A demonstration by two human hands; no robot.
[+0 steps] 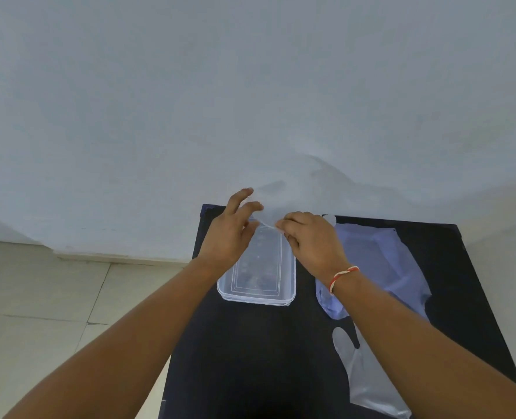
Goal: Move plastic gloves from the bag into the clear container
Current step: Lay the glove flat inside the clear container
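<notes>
Both hands are sharing a grip on one thin, nearly invisible clear plastic glove (266,217): the right hand (309,240) is pinching its edge between closed fingertips, while the left hand (231,229) is touching it with fingers spread loosely. They are hovering over the far end of the container. Below, a dark rectangular table (250,358) is carrying everything. On its right side a wide, bluish translucent plastic bag (380,261) is lying flat. Nearer the person, a second clear plastic glove (359,376) is lying on the table, partly under the right forearm. Left of the bag, the clear rectangular plastic container (258,282) is sitting open. A red-and-white thread band (343,275) is circling the right wrist.
</notes>
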